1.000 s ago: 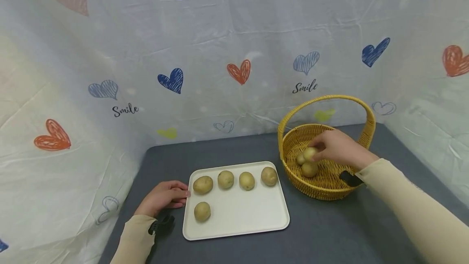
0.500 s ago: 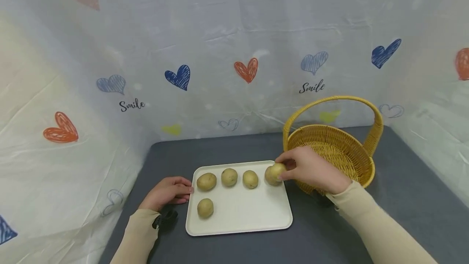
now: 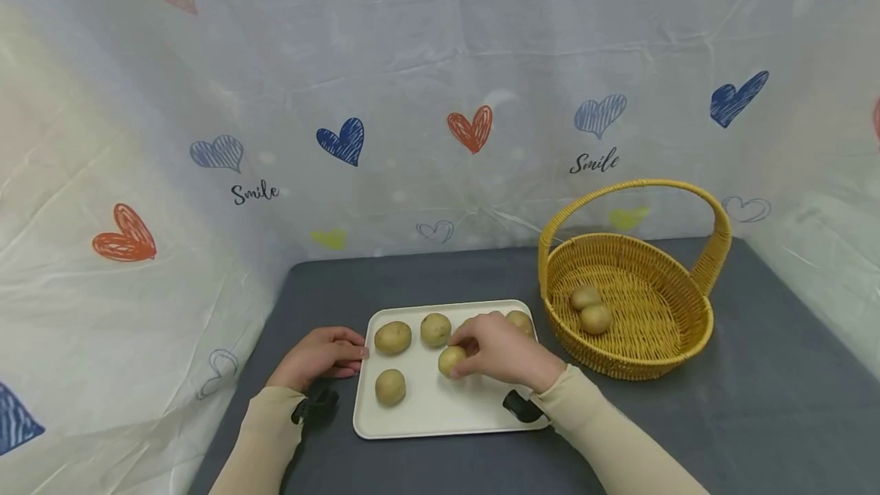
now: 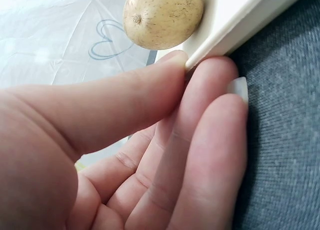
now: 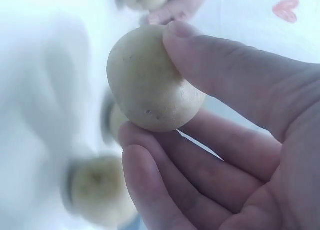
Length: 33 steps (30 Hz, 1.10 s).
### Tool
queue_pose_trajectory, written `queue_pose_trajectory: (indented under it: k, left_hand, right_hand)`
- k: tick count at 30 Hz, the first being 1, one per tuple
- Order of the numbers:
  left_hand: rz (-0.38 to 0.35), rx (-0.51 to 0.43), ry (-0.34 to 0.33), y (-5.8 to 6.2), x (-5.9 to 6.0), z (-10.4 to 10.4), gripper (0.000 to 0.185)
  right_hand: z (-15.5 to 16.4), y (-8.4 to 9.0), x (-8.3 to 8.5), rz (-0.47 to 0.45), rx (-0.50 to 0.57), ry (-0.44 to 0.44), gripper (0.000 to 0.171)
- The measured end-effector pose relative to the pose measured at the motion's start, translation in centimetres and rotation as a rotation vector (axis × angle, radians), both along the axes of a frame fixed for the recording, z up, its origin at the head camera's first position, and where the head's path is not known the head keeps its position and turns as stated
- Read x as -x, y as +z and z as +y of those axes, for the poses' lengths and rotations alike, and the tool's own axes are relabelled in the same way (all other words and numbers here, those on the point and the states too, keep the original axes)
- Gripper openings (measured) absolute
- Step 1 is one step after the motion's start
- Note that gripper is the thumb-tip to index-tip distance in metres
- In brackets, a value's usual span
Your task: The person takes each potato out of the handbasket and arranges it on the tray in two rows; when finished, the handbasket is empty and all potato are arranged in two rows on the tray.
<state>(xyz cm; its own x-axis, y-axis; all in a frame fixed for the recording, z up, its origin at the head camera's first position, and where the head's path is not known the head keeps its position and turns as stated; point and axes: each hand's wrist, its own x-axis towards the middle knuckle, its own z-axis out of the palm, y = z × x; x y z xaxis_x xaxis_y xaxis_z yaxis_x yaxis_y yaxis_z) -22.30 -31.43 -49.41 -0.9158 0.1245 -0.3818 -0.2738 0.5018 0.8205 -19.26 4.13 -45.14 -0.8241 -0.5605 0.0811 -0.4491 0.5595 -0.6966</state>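
Note:
A white tray [image 3: 447,415] lies on the dark grey table with several potatoes on it. My right hand [image 3: 459,355] holds a small potato [image 3: 451,360] low over the tray's front row, right of another potato [image 3: 389,386]. In the right wrist view the thumb and fingers [image 5: 210,185] grip this potato [image 5: 142,69]. My left hand [image 3: 347,357] lies at the tray's left edge. In the left wrist view its thumb [image 4: 125,99] and forefinger pinch the tray's rim [image 4: 240,24], just below a potato [image 4: 162,14].
A yellow wicker basket [image 3: 677,342] with a tall handle stands right of the tray, with two potatoes [image 3: 591,308] inside. A heart-printed white sheet [image 3: 412,98] hangs behind and at both sides. Bare table [image 3: 756,403] lies in front and to the right.
My right hand lifted a potato out of the basket and carried it left, past the tray's back row down to the front row. The left hand stayed at the tray's edge.

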Motion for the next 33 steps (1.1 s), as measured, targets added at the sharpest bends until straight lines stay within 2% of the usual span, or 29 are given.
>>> queue_pose_trajectory:
  k: [4,8,17,26,33]
  left_hand:
    - [-0.003,-0.010,-0.001,-0.1,0.1,-0.2,0.037]
    - [-0.008,-0.015,0.009,0.0,0.0,-0.3,0.037]
    - [-0.013,-0.039,-0.002,0.3,-0.1,0.2,0.036]
    - [-0.007,-0.032,-0.007,0.4,0.1,0.2,0.036]
    - [-0.013,-0.033,0.011,0.4,0.1,0.0,0.033]
  right_hand:
    - [-1.4,-0.8,-0.1,-0.020,0.007,0.019,0.024]
    - [-2.1,-1.4,0.0,-0.002,0.014,0.043,0.024]
    - [-2.3,-2.3,-0.4,-0.029,0.007,0.027,0.027]
    - [-2.7,-2.8,-0.3,-0.036,0.019,0.037,0.021]
    - [-3.1,-2.9,-0.2,-0.060,0.014,0.034,0.025]
